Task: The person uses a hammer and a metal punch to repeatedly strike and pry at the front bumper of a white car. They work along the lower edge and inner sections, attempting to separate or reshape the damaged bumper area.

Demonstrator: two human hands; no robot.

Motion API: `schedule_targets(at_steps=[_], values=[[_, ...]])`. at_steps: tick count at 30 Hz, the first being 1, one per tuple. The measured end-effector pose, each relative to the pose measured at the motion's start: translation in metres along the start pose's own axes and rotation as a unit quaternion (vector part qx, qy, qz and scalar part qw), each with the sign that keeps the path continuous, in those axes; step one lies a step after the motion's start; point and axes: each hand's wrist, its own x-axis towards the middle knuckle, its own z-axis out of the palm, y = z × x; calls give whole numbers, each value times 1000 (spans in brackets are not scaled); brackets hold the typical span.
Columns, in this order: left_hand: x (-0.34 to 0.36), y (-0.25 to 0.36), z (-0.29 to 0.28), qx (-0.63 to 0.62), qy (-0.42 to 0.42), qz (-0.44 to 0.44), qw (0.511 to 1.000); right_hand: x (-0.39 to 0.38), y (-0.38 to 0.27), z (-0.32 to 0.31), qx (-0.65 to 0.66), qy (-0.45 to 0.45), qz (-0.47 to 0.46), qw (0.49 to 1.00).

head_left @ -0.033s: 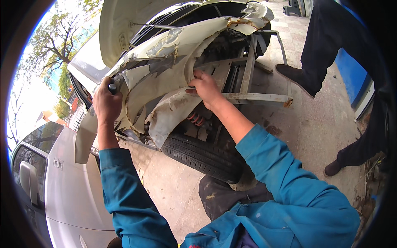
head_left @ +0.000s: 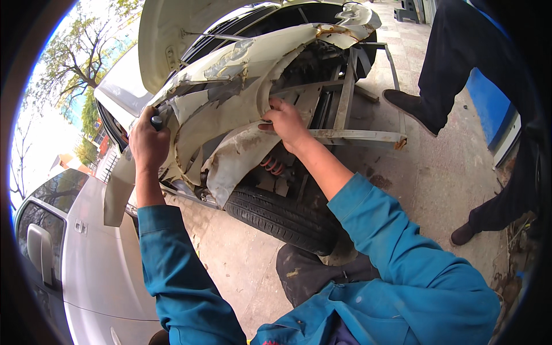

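Observation:
A white car front (head_left: 230,69) with crumpled, torn and rusty panels fills the upper middle, its hood raised. My left hand (head_left: 148,141) is closed round a dark cylindrical tool handle (head_left: 156,123) at the left edge of the damaged fender. My right hand (head_left: 284,123) grips the torn edge of a curved fender panel (head_left: 236,161), fingers curled over it. Beneath the panels show a red coil spring (head_left: 272,165) and a tyre (head_left: 276,221). The tool's working end is hidden.
Metal frame rails (head_left: 345,100) project to the right. A co-worker's dark-trousered legs (head_left: 443,52) and shoes are at the right, beside a blue board (head_left: 487,109). A silver vehicle (head_left: 98,264) stands at lower left. A dark stool (head_left: 407,12) is at the back on the paved floor (head_left: 253,276).

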Motion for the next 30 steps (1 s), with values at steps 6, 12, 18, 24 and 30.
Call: schedule_targets(at_steps=[6, 12, 18, 24, 30], values=[[0, 0, 0, -7, -3, -2, 1000, -4, -1, -1, 6, 2, 3, 1000], [-1, -1, 0, -7, -6, -9, 1000, -5, -2, -1, 22, -13, 6, 1000], [-2, 2, -2, -2, -4, -10, 1000, -8, -5, 1, 35, -5, 6, 999], [-3, 4, -3, 1, 5, -4, 1000, -7, -5, 0, 29, -14, 12, 999], [-3, 2, -1, -7, 11, 0, 1000, -5, -2, -2, 42, -10, 14, 999]])
